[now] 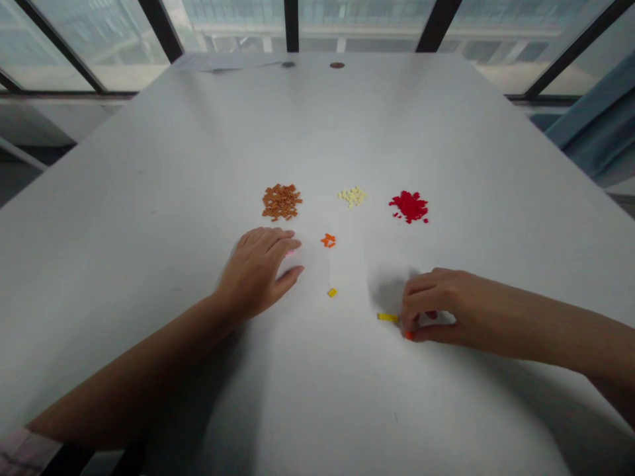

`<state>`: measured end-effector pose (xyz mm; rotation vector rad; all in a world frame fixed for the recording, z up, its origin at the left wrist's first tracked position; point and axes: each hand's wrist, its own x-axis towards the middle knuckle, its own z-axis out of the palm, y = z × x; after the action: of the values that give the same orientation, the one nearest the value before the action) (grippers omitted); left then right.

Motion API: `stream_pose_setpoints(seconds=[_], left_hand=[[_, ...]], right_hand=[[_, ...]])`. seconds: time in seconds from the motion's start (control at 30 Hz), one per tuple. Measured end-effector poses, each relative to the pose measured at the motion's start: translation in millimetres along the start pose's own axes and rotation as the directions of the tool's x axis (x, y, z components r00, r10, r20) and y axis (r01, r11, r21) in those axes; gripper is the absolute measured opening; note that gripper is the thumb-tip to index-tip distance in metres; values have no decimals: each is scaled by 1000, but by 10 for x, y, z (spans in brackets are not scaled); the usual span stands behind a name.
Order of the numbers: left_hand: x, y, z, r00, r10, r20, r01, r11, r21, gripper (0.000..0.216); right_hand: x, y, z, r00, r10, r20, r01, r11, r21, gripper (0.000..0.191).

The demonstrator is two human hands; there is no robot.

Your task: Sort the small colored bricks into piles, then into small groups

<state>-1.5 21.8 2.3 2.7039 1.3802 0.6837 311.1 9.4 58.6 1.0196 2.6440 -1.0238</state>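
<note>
Two hands: left hand (260, 268) flat, fingers spread; right hand (439, 307) pinching yellow brick (387, 317).

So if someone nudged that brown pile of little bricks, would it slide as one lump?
Probably not: the brown pile is many loose small pieces, so it would likely scatter. Each looks tiny and stiff, probably light. Flat-sided pieces should slide on the smooth table, not roll.

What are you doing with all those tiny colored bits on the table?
A person sits at a white table with small building bricks sorted into piles: brown, cream, red and a few orange ones. The right hand pinches small pieces beside a yellow strip. The left hand lies flat, fingertips over something pink. One yellow brick lies between the hands.
</note>
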Motion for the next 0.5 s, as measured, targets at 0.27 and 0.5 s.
stream_pose_setpoints(seconds=[0.27, 0.5], left_hand=[[1, 1, -6, 1000, 8, 3, -8, 1000, 16, 26], [1, -2, -4, 1000, 11, 3, -11, 1000, 21, 26]], right_hand=[[19, -25, -25, 999, 28, 15, -28, 999, 35, 10], [-19, 24, 63, 998, -58, -35, 62, 989, 137, 14]])
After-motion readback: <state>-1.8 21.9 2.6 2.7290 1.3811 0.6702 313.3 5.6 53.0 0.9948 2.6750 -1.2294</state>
